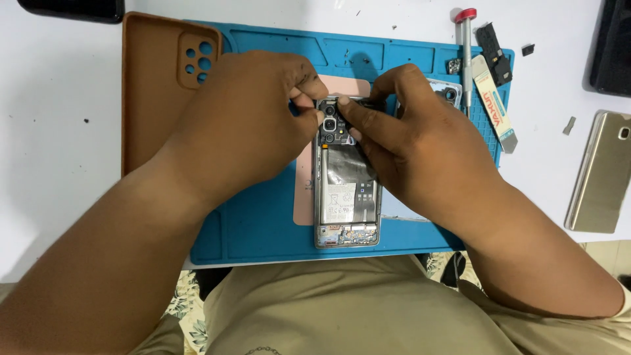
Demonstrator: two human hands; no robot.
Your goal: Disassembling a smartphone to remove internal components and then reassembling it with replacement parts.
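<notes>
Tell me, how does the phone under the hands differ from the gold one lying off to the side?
The opened phone has its back off, showing battery and camera parts; the gold phone has its metal back on. The opened phone lies on the blue mat; the gold phone lies on the white table. The left hand and right hand touch the opened phone's top; nothing touches the gold phone. Both lie flat, back side up.

Opened phone (346, 197) lies on mat (263, 223), case (154, 85) left.
</notes>
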